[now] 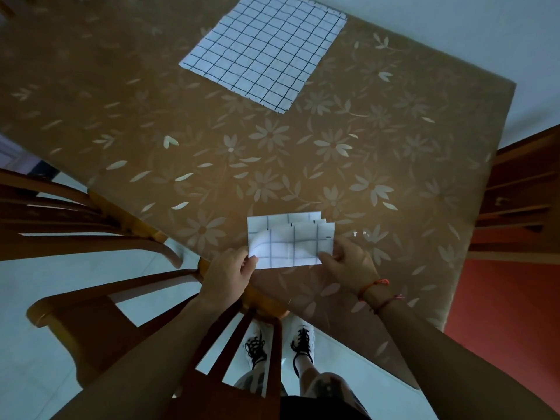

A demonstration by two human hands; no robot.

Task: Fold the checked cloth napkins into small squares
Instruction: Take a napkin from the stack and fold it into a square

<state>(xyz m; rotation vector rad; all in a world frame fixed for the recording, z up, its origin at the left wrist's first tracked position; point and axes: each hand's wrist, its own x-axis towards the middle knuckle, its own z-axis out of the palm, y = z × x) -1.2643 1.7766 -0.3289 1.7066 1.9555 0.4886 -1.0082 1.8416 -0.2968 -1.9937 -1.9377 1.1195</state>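
A small folded white napkin with dark checks [291, 239] lies near the table's front edge, folded into a rectangle with several layers showing along its far side. My left hand [230, 275] pinches its near left corner, which curls up a little. At the near right corner my right hand [348, 263] pinches the cloth. A second checked napkin [263, 47] lies spread flat at the far side of the table, with nothing touching it.
The table [151, 122] wears a brown flowered cover under glass. Wooden chairs stand at the left [91, 207], below my arms [236, 344] and at the right [521, 201]. My feet in laced shoes show on the pale floor.
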